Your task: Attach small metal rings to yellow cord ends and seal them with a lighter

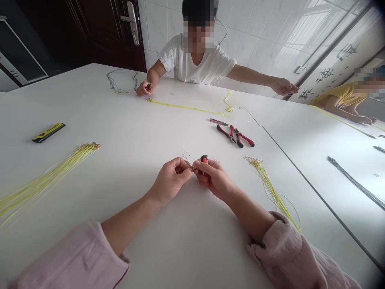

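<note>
My left hand [173, 176] is closed in a pinch on a thin orange-gold cord [181, 165] that forms a small loop by the fingers. My right hand [215, 174] meets it at the fingertips, thumb and forefinger pinched at the same spot. Upright in that right hand is a red lighter [205, 159] with a black top, partly covered by the fingers. Whatever lies right between the fingertips is too small to make out. Tiny dark specks are scattered on the white table [186, 241] just beyond the hands.
Bundles of yellow cords lie left [75, 154] and right [264, 176]. Red-handled pliers [231, 134] and a yellow-black box cutter [48, 132] lie farther off. A person in white [195, 64] sits opposite with one arm stretched out; another in yellow [343, 96] leans at the right.
</note>
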Demonstrator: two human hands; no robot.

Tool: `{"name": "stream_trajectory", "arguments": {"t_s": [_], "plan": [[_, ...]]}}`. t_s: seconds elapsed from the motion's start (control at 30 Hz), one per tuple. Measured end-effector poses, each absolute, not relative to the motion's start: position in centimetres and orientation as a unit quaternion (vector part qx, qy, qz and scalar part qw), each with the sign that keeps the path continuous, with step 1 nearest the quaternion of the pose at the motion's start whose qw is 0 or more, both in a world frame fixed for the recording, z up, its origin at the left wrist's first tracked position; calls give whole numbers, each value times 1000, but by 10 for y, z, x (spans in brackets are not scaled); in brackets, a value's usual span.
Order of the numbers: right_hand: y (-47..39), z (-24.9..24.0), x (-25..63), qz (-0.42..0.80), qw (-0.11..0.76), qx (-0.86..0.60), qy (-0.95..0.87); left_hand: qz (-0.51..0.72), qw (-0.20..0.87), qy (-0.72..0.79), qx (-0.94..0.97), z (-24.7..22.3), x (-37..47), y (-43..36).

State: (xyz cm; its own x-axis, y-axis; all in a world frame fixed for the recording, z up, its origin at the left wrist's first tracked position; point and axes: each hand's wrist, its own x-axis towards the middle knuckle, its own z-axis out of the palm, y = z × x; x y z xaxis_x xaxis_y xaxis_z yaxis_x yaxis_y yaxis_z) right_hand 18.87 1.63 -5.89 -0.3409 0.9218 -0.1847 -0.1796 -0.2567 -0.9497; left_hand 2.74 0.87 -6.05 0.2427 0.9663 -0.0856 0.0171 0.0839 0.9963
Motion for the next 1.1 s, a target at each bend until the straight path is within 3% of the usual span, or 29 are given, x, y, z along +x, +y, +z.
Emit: {"name": "stream_trajectory", "arguments": {"t_s": [0.57, 0.67, 0.87, 1.0, 1.1], "plan": [[15, -59, 189, 667, 397, -399, -488, 398, 562, 464, 557, -60, 28, 8], [12, -57, 187, 581, 408, -435, -554, 400, 563, 465, 554, -61, 27, 7], [5, -56, 181, 248, 395, -502, -729, 404, 461, 482, 626, -58, 29, 5], [5, -59, 183, 160, 386, -459, -784, 396, 349, 498, 688, -55, 29, 4], [7, -60, 185, 151, 373, -449, -798, 386, 324, 503, 702, -55, 29, 4]]}}
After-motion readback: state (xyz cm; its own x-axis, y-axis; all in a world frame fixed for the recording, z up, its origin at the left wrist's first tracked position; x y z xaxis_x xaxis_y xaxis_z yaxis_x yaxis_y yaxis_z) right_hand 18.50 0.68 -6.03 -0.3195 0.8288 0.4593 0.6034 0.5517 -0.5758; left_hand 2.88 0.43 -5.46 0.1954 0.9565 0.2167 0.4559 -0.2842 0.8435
